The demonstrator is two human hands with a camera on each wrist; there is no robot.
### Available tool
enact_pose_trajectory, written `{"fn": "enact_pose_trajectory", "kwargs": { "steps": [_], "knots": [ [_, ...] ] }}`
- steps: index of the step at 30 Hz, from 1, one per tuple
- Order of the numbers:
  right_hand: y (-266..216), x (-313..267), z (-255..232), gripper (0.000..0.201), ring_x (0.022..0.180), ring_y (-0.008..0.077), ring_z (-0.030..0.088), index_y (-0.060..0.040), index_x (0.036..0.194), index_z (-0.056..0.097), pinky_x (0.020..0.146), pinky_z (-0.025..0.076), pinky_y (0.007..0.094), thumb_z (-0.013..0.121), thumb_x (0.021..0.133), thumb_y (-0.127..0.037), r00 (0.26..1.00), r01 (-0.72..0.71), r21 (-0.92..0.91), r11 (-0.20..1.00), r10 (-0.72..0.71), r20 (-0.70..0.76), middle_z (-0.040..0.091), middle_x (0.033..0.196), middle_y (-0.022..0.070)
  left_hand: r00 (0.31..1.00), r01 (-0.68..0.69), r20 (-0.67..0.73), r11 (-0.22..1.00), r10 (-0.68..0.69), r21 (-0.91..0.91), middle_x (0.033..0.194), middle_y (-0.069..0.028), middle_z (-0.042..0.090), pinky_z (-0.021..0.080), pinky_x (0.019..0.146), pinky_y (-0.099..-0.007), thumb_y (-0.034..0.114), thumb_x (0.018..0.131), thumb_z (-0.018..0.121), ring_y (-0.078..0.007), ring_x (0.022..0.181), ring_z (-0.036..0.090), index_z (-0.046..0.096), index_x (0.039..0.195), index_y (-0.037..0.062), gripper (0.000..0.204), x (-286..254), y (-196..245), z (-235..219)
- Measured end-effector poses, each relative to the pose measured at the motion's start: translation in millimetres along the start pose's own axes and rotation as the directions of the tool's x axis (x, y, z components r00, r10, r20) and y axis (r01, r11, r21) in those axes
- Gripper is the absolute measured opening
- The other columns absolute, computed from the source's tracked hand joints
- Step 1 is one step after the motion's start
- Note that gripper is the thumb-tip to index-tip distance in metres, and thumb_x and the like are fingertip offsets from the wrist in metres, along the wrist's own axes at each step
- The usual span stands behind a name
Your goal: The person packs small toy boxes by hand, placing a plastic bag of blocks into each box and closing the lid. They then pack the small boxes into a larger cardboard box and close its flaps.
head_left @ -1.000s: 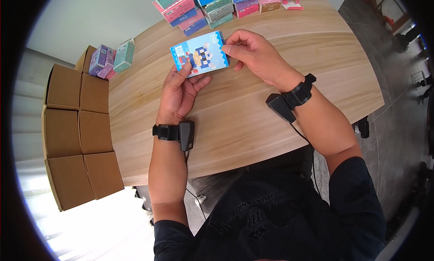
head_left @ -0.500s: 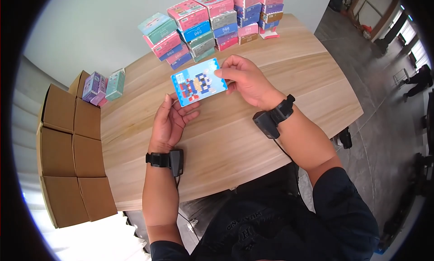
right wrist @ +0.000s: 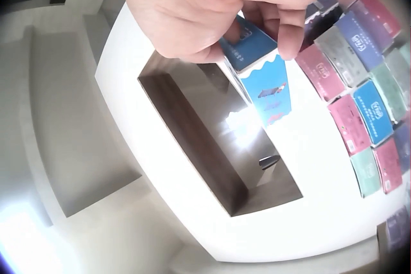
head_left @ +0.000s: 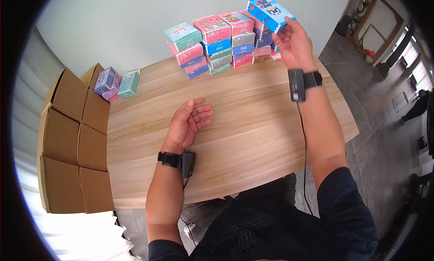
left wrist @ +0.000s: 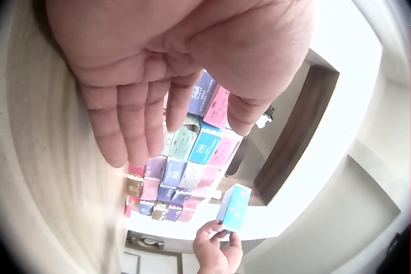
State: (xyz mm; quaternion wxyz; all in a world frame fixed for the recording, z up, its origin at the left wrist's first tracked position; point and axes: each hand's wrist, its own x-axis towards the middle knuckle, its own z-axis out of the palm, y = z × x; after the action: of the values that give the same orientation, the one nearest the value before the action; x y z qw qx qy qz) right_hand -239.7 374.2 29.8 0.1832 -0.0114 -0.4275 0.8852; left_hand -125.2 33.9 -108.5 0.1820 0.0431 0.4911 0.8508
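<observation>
My right hand (head_left: 294, 46) grips one end of a blue box (head_left: 261, 16) printed with a pixel-style figure. It is raised at the right end of the stacked small boxes (head_left: 220, 46), overlapping the top of the rightmost column in the head view. From the right wrist, thumb and fingers pinch the blue box (right wrist: 268, 91) at its end. My left hand (head_left: 184, 125) is over the middle of the wooden table (head_left: 235, 139), palm turned inward, fingers loosely extended and holding nothing. The left wrist view shows that open palm (left wrist: 186, 36) in front of the stack.
Brown cardboard boxes (head_left: 63, 139) line the table's left edge. Near them lie a few purple and teal small boxes (head_left: 129, 83). A white wall (head_left: 135, 21) rises behind the stack. Cables run from both wrist cameras.
My right hand has carried the blue box from the middle of the table up and right to the stack. The left hand has let go of it and stays near the table's middle.
</observation>
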Motion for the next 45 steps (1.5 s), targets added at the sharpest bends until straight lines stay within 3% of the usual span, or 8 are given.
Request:
{"fn": "enact_pose_trajectory", "kwargs": {
  "steps": [7,16,24,32,35,38,42,45],
  "knots": [
    [13.1,52.3,7.6,0.029,0.082,0.0208,0.065,-0.0031,0.113,0.060,0.072,0.058,0.0353,0.067,0.100,-0.028,0.985,-0.107,-0.158,0.982,0.083,-0.152,0.065,0.098,0.0087,1.000,-0.004,0.005,1.000,0.004,-0.029,0.125,-0.0182,0.069,0.058,0.098,-0.0411,0.042,0.111,0.051,-0.0268,0.116,0.069,0.055,0.139,0.0008,0.051,0.4,-0.9,-4.4],
    [13.5,11.3,-28.0,0.023,0.081,0.0140,0.066,-0.0099,0.115,0.068,0.068,0.051,0.0288,0.069,0.101,-0.027,0.956,-0.235,-0.201,0.951,0.264,0.130,0.069,0.096,0.0025,1.000,-0.006,-0.012,1.000,0.005,-0.021,0.123,-0.0168,0.070,0.057,0.097,-0.0406,0.042,0.109,0.055,-0.0263,0.115,0.069,0.057,0.136,0.0018,0.048,0.2,-0.7,0.7],
    [77.6,-96.7,-24.7,0.019,0.073,0.0127,0.067,-0.0049,0.110,0.068,0.065,0.053,0.0252,0.066,0.103,-0.023,0.729,-0.498,-0.378,0.780,0.613,0.304,0.071,0.089,0.0036,1.000,0.005,-0.003,0.999,-0.005,-0.042,0.119,-0.0156,0.071,0.057,0.099,-0.0402,0.038,0.109,0.057,-0.0262,0.114,0.069,0.057,0.134,0.0010,0.045,0.3,-0.6,-2.4],
    [121.3,-113.3,-39.5,0.022,0.076,0.0145,0.068,-0.0065,0.111,0.066,0.067,0.054,0.0282,0.067,0.103,-0.027,0.696,-0.377,-0.554,0.742,0.622,0.359,0.070,0.093,0.0046,0.999,0.028,-0.022,0.997,-0.029,-0.068,0.122,-0.0148,0.070,0.054,0.104,-0.0388,0.037,0.108,0.060,-0.0253,0.116,0.068,0.058,0.135,-0.0002,0.046,0.8,-1.8,-1.7],
    [121.6,-109.0,-50.2,0.021,0.078,0.0133,0.069,-0.0067,0.114,0.067,0.066,0.054,0.0266,0.065,0.105,-0.025,0.682,-0.404,-0.495,0.769,0.614,0.397,0.071,0.095,0.0044,0.991,0.100,-0.093,0.994,-0.097,0.033,0.124,-0.0143,0.069,0.054,0.102,-0.0382,0.036,0.107,0.061,-0.0238,0.116,0.068,0.058,0.135,0.0001,0.046,-4.0,9.5,3.2],
    [123.5,-111.5,-49.8,0.020,0.079,0.0128,0.069,-0.0071,0.115,0.067,0.067,0.055,0.0262,0.064,0.106,-0.024,0.681,-0.384,-0.516,0.766,0.612,0.402,0.071,0.096,0.0043,0.979,-0.075,-0.153,0.931,0.137,0.357,0.118,-0.0105,0.070,0.055,0.098,-0.0355,0.039,0.103,0.068,-0.0202,0.111,0.068,0.062,0.127,0.0019,0.044,-31.7,60.6,22.8],
    [122.7,-115.1,-47.2,0.017,0.079,0.0122,0.068,-0.0077,0.113,0.067,0.068,0.055,0.0267,0.063,0.106,-0.023,0.684,-0.344,-0.558,0.756,0.608,0.403,0.070,0.096,0.0035,0.798,-0.374,-0.133,0.656,0.588,0.656,0.116,-0.0095,0.073,0.056,0.092,-0.0291,0.017,0.103,0.070,-0.0151,0.107,0.069,0.063,0.130,-0.0022,0.034,-119.3,122.1,40.0],
    [122.5,-116.0,-45.8,0.019,0.078,0.0114,0.067,-0.0076,0.111,0.067,0.068,0.054,0.0265,0.063,0.106,-0.025,0.679,-0.316,-0.557,0.768,0.593,0.433,0.069,0.095,0.0023,0.455,-0.308,-0.162,0.326,0.875,0.894,0.111,-0.0115,0.076,0.057,0.091,-0.0283,0.009,0.103,0.067,-0.0161,0.105,0.071,0.067,0.123,-0.0034,0.023,-208.1,157.6,42.2]
  ]
}}
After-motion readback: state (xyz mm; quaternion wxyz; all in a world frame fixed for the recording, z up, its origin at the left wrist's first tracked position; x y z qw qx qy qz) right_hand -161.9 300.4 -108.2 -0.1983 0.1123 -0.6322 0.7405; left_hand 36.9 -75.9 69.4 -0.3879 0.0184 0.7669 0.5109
